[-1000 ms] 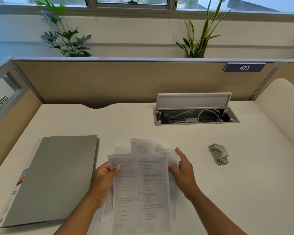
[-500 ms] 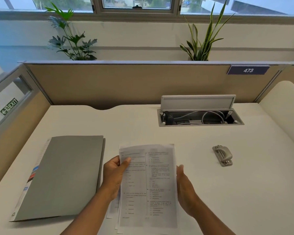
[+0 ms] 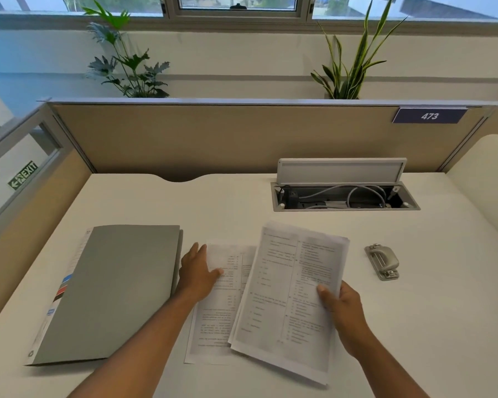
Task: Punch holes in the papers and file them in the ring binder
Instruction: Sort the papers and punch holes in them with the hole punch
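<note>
Since half a second ago your hands have parted, and the single stack they held upright between them is now split. Your right hand (image 3: 342, 308) has carried a sheaf of papers (image 3: 288, 297) off to the right. It grips the sheaf's right edge, thumb on top and fingers curled beneath. Your left hand (image 3: 197, 271) has come down with straight fingers, holding nothing, and rests flat on the upper left corner of a loose sheet (image 3: 213, 326) lying on the desk (image 3: 242, 202). The sheaf is tilted and overlaps that sheet's right edge.

Surroundings: a closed grey ring binder (image 3: 110, 288) lies flat just beside your left hand. A metal hole punch (image 3: 383, 261) stands to the right of the sheaf, apart from it, with bare desk between. Behind, a cable tray (image 3: 342, 196) is sunk into the desk with its lid (image 3: 339, 170) raised and grey cables inside. A beige partition (image 3: 213, 133) backs the desk, and two potted plants (image 3: 127, 67) (image 3: 351, 61) rise behind it.

Writing: a dark blue plate (image 3: 429, 116) on the partition reads "473". A green sign (image 3: 23, 178) behind the glass at left reads "EXIT". The binder's left strip carries blue, red and dark blocks, and its print is too small to read.

Papers: white sheets, printed in two columns of grey text, illegible at this size.
</note>
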